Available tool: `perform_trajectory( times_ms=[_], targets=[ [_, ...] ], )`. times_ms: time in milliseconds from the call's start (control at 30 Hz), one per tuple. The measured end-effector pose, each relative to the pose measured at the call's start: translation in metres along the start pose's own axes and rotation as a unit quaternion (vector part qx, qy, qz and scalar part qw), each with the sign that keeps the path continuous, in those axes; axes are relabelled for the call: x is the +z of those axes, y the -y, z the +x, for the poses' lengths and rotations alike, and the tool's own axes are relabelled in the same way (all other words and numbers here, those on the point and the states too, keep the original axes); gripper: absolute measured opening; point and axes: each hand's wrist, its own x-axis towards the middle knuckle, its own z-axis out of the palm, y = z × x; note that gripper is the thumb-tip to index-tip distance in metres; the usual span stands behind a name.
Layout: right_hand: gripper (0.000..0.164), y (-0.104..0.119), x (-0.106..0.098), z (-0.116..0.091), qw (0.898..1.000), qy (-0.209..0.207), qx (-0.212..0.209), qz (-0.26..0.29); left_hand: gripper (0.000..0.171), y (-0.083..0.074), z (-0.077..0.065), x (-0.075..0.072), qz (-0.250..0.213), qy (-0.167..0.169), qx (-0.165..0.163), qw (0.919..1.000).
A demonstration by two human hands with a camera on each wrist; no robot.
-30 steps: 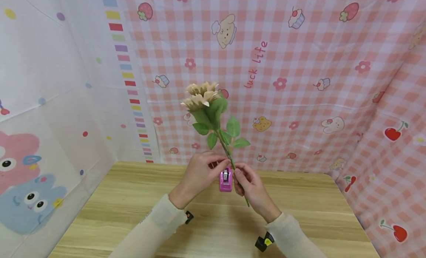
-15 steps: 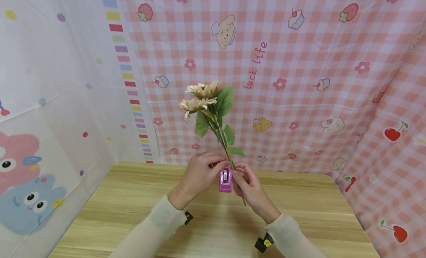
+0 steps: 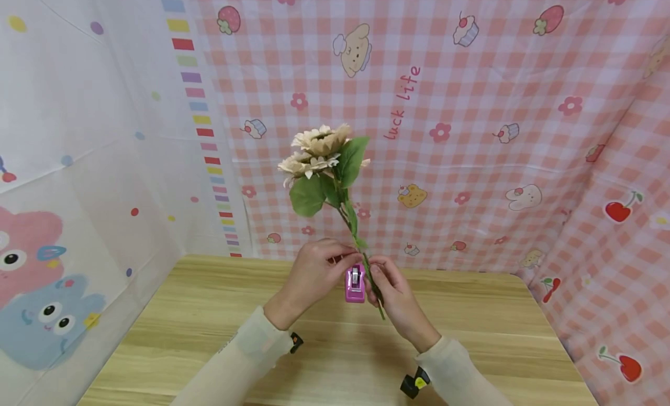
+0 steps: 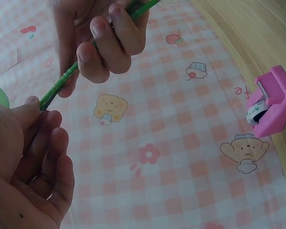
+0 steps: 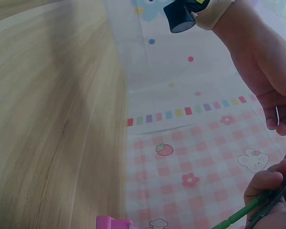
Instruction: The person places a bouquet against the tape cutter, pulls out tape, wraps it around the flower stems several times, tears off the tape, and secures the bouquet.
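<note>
Cream artificial flowers [image 3: 321, 143] with green leaves are held up above the table, leaning left in the head view. My left hand [image 3: 316, 269] pinches the stem [image 4: 62, 82] between thumb and forefinger, just below the leaves. Lower down, my right hand [image 3: 395, 295] holds the same stem with curled fingers. In the right wrist view a light green stem [image 5: 240, 212] and a darker one lie side by side at the right hand. Behind the hands stands a pink tape dispenser [image 3: 354, 296] with a small roll in it.
The wooden table [image 3: 209, 313] lies under both hands. A pink checked cloth [image 3: 471, 103] hangs behind it, with a white patterned cloth [image 3: 104, 132] at the left. Each wrist wears a small dark camera, such as the right one [image 3: 413, 384].
The flowers have turned about their stem, so the blooms and leaves face differently and a broad leaf now shows at left. Both hands stay almost in place while the stem's lower end shifts slightly left.
</note>
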Motion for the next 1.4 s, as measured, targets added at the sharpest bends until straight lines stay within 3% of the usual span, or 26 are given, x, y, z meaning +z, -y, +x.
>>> perform_trajectory(
  times_ms=[400,633,1000,1233,1400],
  targets=[
    [0.028,-0.005,0.001,0.001,1.000,-0.007,-0.022,-0.013,0.018,-0.001,0.002,0.000,0.017,-0.015,0.016,0.9996],
    [0.031,-0.006,0.004,0.001,0.999,-0.003,-0.037,-0.021,0.016,-0.002,0.002,0.000,0.009,-0.002,0.004,1.0000],
    [0.031,-0.008,0.004,0.003,0.997,-0.003,-0.030,-0.064,0.014,-0.003,0.000,0.004,0.004,0.003,0.019,0.9998],
    [0.021,-0.010,0.007,0.003,0.998,0.020,-0.050,-0.033,0.012,-0.003,-0.002,0.009,-0.013,0.008,0.034,0.9993],
    [0.017,-0.010,0.009,0.002,0.999,0.018,-0.036,-0.018,0.014,-0.002,-0.004,0.011,-0.016,0.008,0.030,0.9994]
  ],
)
